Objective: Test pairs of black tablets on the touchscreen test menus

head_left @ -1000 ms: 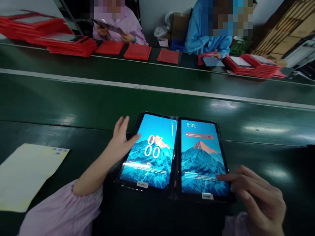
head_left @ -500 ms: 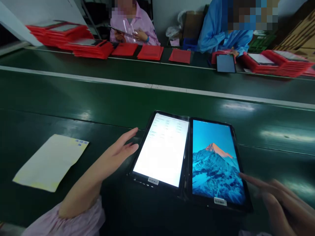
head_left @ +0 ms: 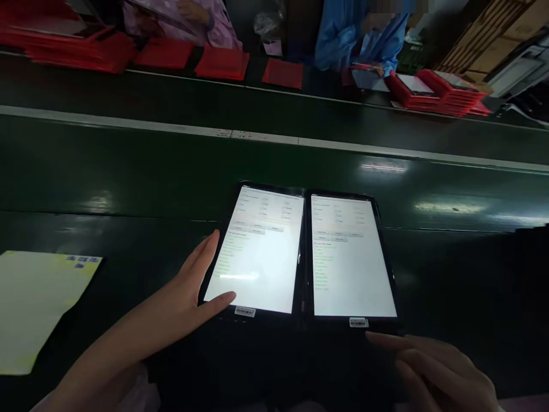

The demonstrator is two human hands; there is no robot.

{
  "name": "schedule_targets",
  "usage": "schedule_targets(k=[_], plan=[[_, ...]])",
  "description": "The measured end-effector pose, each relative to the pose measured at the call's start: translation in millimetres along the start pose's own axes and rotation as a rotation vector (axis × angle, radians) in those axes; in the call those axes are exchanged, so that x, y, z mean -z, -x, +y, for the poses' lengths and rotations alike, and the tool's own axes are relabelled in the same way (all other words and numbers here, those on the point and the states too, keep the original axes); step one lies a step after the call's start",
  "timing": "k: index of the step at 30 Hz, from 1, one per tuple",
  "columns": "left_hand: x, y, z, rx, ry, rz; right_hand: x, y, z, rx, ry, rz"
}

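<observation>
Two black-framed tablets lie side by side on the dark green work surface, both screens lit white with rows of checkboxes, grey buttons and green text lines. My left hand (head_left: 195,286) grips the left tablet (head_left: 257,252) by its lower left side, thumb over the screen and fingers along the edge. Just below the lower edge of the right tablet (head_left: 351,263) is my right hand (head_left: 433,366). Its index finger points toward the barcode label (head_left: 358,323), the other fingers are loosely bent, and nothing is in it. A similar label (head_left: 245,312) is on the left tablet.
A pale sheet of paper (head_left: 38,303) with blue marks lies at the left. Across a pale strip (head_left: 266,138), red sleeves (head_left: 223,62) and red stacks (head_left: 437,94) line the far bench. Two co-workers, in pink (head_left: 210,26) and blue (head_left: 343,34) sleeves, sit behind it.
The right tablet's mountain picture has given way to a white test page, and text has appeared on the left one. My left hand has closed on the left tablet's edge; my right has left the right tablet's side.
</observation>
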State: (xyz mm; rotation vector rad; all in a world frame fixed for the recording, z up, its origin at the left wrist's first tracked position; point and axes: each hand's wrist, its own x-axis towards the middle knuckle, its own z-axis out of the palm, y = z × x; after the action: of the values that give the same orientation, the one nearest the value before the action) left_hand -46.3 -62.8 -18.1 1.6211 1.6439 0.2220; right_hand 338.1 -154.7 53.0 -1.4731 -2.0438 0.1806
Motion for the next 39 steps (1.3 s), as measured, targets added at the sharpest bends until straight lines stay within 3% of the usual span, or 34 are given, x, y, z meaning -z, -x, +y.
schedule_targets(k=[5, 9, 12, 16, 23, 30, 35, 39], plan=[[-6.8, 7.0, -4.4, -0.064, -0.073, 0.018, -3.0, -15.4, 4.1, 0.011, -0.037, -0.101], [-18.9, 4.0, 4.3, -0.117, -0.074, 0.061, -7.7, -17.2, 6.6, -0.079, 0.037, -0.024], [-20.8, -6.9, 19.6, -0.059, -0.021, 0.156, -10.7, -13.3, 2.5, -0.064, -0.003, 0.031], [-8.1, -16.4, 35.1, 0.042, 0.106, 0.28, -13.7, -7.3, -8.4, -0.114, -0.045, 0.044], [11.6, -3.6, 32.9, 0.078, 0.244, 0.228, -12.0, -11.3, -17.3, -0.033, -0.05, -0.059], [27.8, -7.4, -3.6, 0.09, 0.131, 0.055, -7.2, -17.7, -16.1, -0.013, 0.001, -0.103], [25.6, -6.3, -10.8, 0.007, 0.102, -0.004, -4.8, -18.7, -19.8, 0.008, 0.055, -0.11], [21.7, -1.8, -7.2, -0.009, 0.117, -0.005, -14.7, -24.2, -27.2, 0.054, -0.017, -0.139]])
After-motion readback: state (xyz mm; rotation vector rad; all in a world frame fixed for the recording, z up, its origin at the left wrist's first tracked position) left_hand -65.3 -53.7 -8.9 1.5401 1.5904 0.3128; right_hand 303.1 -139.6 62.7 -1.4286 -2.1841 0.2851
